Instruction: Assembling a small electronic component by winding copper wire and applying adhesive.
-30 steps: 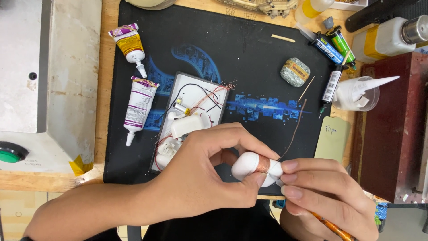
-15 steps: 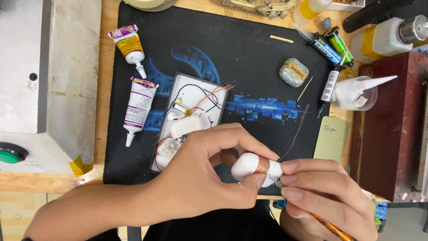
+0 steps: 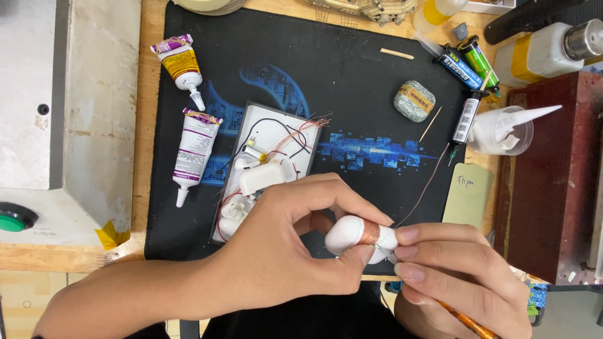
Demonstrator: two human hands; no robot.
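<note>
On the black mat we see two glue tubes, a white tray of small parts and red wires, a grey wrapped block, a wooden stick and a black syringe.

**Bare hands, no sleeves in view**

Both hands are bare: the left hand and its forearm, entering from 8 o'clock, carry no sleeve, glove, ring or watch. The right hand, at 4 o'clock, has short, unpainted, neatly trimmed nails.

Bare black mat beyond the hands; white tray and glue tubes leftward.
</note>
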